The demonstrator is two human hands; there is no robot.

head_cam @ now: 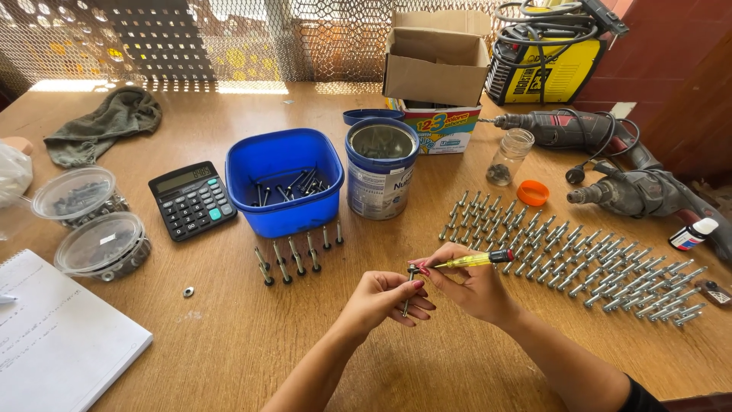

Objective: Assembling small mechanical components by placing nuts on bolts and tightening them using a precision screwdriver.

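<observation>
Just in front of the square blue plastic tub (284,180), the left hand (381,299) pinches a small grey metal bolt (409,294) upright; the right hand (474,286) grips a yellow-handled screwdriver (476,260). Keeping the tip centred and the bolt steady should help.

- Square plastic tub (284,179) near the tabletop's middle: bright blue.
- Slim screwdriver (474,260): clear yellow handle, black end.
- Round plastic lid (532,192): orange.
- Pocket calculator (192,199): black, one teal key.
- Crumpled cloth (107,122) at the far left corner: grey-green.
- Wooden tabletop (229,336): light brown.
</observation>
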